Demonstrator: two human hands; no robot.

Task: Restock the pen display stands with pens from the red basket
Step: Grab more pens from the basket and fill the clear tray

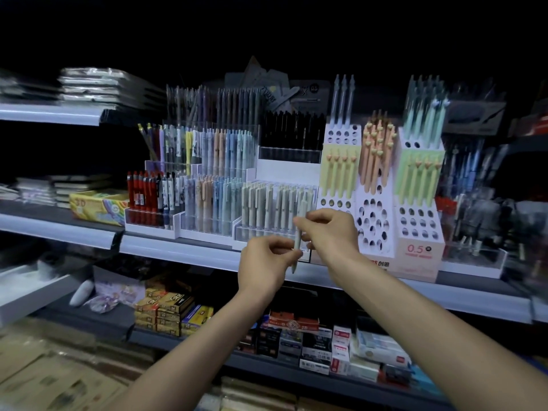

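I hold one pale grey-white pen (297,243) upright in front of the middle shelf, tip down. My right hand (329,232) pinches its upper part and my left hand (267,262) pinches its lower part. Just behind the pen stands a clear display stand (275,209) with rows of matching pale pens. To the right are white perforated stands (373,221) with yellow, orange and green pens and many open holes. The red basket is not in view.
More clear stands (207,203) with red, black and pastel pens fill the shelf to the left. The white shelf edge (184,250) runs below my hands. Boxes of stationery (314,345) sit on the lower shelf. Notebooks (44,191) are stacked at the far left.
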